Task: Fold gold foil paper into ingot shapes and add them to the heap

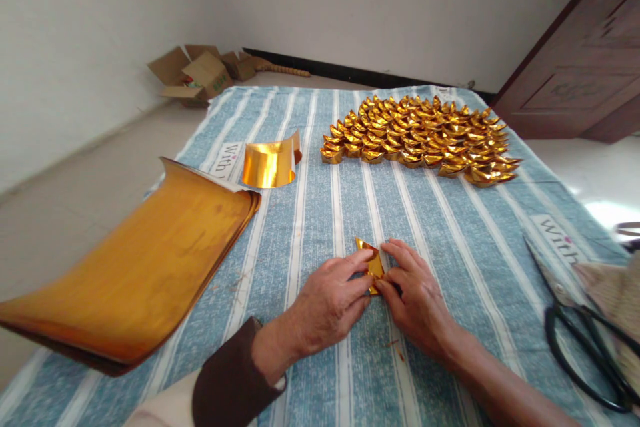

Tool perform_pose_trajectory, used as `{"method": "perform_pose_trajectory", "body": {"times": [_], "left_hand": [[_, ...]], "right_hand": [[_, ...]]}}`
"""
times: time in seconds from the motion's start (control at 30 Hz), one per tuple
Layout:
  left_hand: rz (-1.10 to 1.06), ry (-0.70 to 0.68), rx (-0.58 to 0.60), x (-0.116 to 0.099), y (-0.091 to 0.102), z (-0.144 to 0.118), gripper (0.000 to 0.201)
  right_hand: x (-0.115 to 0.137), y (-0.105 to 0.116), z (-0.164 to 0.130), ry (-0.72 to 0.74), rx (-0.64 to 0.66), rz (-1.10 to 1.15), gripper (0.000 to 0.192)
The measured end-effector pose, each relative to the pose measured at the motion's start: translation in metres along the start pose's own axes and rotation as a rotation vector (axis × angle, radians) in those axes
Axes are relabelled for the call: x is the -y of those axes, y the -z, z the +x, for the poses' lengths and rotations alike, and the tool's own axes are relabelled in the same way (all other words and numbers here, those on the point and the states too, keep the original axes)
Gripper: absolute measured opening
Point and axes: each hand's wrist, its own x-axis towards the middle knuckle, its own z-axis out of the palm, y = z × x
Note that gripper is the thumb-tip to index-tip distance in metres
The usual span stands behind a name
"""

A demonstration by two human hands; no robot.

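A small folded piece of shiny gold foil paper [375, 265] lies on the striped cloth between my hands. My left hand [336, 297] presses on its left side, with the fingers closed at the fold. From the other side, my right hand [417, 290] pinches the lower right edge between thumb and fingers. The paper narrows to a point at its upper left, and part of it is hidden under my fingertips. Beyond my hands stand many folded gold paper ingots [415, 133], packed close in rows. To their left a curled strip of gold foil paper [270, 163] stands on edge.
A thick stack of large gold paper sheets [135, 260] lies at the left, overhanging the table edge. Open black-handled scissors [575, 320] rest at the right beside a beige cloth [613, 300]. Cardboard boxes [200, 73] sit on the floor behind the striped tablecloth [320, 213].
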Motion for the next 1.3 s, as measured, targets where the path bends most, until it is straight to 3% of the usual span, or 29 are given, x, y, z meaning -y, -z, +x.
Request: {"method": "perform_pose_trajectory", "body": {"times": [0.6,1.3], "left_hand": [[-0.063,0.01,0.028,-0.0024,-0.0009,-0.0027,0.028],[0.053,-0.027,0.034,-0.0013,-0.0031,-0.0034,0.026]], "right_hand": [[0.0013,0.0009,-0.0005,0.012,-0.008,-0.033,0.02],[0.0011,0.0,0.0001,0.031,-0.011,-0.057,0.021]]}}
